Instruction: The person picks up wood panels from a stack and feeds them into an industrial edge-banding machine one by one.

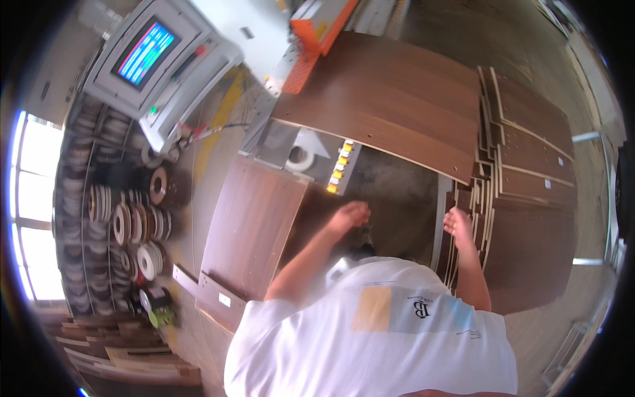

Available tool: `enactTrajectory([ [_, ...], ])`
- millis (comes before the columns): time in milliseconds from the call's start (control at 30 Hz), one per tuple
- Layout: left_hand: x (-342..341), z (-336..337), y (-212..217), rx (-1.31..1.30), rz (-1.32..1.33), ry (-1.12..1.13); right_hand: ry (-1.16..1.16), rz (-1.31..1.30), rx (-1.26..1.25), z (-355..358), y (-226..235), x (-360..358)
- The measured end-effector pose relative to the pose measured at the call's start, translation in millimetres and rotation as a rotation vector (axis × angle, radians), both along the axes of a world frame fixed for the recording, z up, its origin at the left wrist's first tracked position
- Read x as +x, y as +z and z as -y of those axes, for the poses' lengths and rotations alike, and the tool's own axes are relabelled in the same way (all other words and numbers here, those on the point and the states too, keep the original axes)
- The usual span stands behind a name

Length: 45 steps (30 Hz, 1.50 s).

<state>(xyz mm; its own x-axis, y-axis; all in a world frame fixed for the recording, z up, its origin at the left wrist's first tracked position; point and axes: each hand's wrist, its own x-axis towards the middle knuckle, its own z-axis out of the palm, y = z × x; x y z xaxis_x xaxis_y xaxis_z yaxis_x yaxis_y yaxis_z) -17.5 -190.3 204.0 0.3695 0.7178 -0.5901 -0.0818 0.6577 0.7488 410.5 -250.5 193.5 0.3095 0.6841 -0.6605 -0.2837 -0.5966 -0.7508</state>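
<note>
My left hand (352, 215) hovers in front of my body, its loosely bent fingers apart and nothing seen in them. It is nearest to the yellow-and-white roller strip (342, 167). My right hand (457, 223) is also empty, its fingers bent and a little apart. It is beside the edges of a stack of brown panels (529, 231); whether it touches them I cannot tell. Ahead of both hands, a large brown wood-grain panel (390, 92) lies by the orange machine part (317, 33). Another brown panel (254, 218) lies on my left.
A grey control console (192, 86) with a lit screen stands at the far left. Below it, rolls of edge banding (135, 221) fill racks and floor. A white roll (299, 159) sits on the machine's metal surface. Brown strips (126, 354) are piled at the lower left.
</note>
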Motion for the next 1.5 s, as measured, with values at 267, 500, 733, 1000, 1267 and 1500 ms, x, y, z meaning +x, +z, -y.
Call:
enactTrajectory([
  [267, 4, 90, -131, 0.560, -0.680, -0.994, 0.118, 0.145, -0.287, 195, -48, 2],
  [500, 3, 37, -132, 0.619, -0.739, -1.119, -0.163, 0.354, -0.293, 335, -98, 44],
  [733, 30, -10, -135, 0.722, -0.775, -1.228, -0.994, 0.512, -0.213, 413, -161, 101],
  [1000, 86, 72, -94, 1.053, -0.887, -1.572, -1.014, 0.115, -0.442, 424, -123, 157],
  [1267, 96, 101, -99, 0.904, -0.749, -1.565, -1.174, -0.273, -0.250, 410, -159, 162],
  [1500, 107, 102, -111, 0.834, -0.594, -1.474, -1.036, -0.194, -0.220, 404, -156, 152],
])
